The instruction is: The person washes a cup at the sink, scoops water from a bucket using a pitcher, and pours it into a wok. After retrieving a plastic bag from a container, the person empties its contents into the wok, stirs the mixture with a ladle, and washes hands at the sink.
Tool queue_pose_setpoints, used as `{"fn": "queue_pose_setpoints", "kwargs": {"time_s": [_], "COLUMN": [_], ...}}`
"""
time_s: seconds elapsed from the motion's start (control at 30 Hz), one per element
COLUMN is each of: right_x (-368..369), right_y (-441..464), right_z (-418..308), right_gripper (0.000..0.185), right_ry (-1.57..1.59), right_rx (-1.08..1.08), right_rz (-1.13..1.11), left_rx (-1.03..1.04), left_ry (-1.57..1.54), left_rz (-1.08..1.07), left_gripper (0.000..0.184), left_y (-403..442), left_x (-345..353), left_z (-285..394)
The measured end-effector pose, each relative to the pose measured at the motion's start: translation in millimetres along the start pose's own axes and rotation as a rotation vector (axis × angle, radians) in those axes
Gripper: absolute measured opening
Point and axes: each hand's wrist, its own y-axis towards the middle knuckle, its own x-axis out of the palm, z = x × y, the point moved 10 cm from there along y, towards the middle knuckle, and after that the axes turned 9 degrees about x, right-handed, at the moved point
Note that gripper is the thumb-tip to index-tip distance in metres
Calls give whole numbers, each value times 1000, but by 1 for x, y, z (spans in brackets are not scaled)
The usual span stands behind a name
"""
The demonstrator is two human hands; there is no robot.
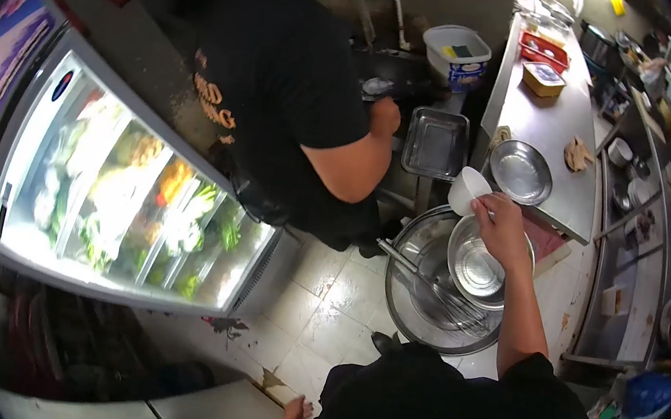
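Observation:
My right hand (503, 229) grips a white plastic cup (467, 191) by its rim, tilted above a round metal bowl (476, 263). That bowl sits over the right side of a large, wide metal basin (401, 304); what supports it is hidden. A long wire whisk (435, 283) lies in the basin, its handle resting on the left rim. Down by the edge of a pale cabinet, my left hand (297, 412) hangs with fingers loosely apart and nothing visible in it.
A person in black (282, 96) stands at the left by a lit glass-door fridge (130, 194). A steel counter (576, 129) carries a metal plate (521, 172), a yellow tub (543, 80) and a red tray (545, 51). Metal shelves (629, 243) line the right.

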Motion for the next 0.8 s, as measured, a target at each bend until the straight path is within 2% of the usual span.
{"fn": "queue_pose_setpoints", "kwargs": {"time_s": [0.03, 0.07, 0.17, 0.33, 0.4, 0.47, 0.5, 0.53, 0.67, 0.8], "right_x": [2, 5, 7, 3, 5, 9, 11, 12, 15, 24], "right_y": [6, 11, 17, 15, 16, 18, 17, 17, 14, 26], "right_z": [-4, -6, -13, -31, -42, -45, -48, -49, -46, -50], "right_gripper": [16, 15, 14, 13, 13, 14, 15, 15, 17, 17], "right_ry": [10, 21, -19, -132, -191, -122, -99, -76, -13, -12], "right_rx": [40, 82, 119, 198, 218, 250, 259, 268, 325, 324], "right_rz": [-2, -1, 69, 271, 331, 363, 381, 401, 526, 565], "left_rx": [109, 130, 97, 167, 168, 200, 240, 329, 352, 486], "left_ry": [205, 401, 549, 330, 46, -179, -176, 7, -96, 225], "left_rz": [39, 57, 39, -22, -43, -63, -56, 1, -28, -210], "left_gripper": [27, 26, 25, 24, 24, 24, 24, 21, 17, 24], "left_y": [17, 13, 26, 90, 125, 156, 161, 141, 162, 140], "left_x": [-15, -27, -40, -91, -104, -104, -99, -87, -64, -17], "left_z": [-12, -5, 31, 134, 185, 251, 288, 345, 424, 460]}}
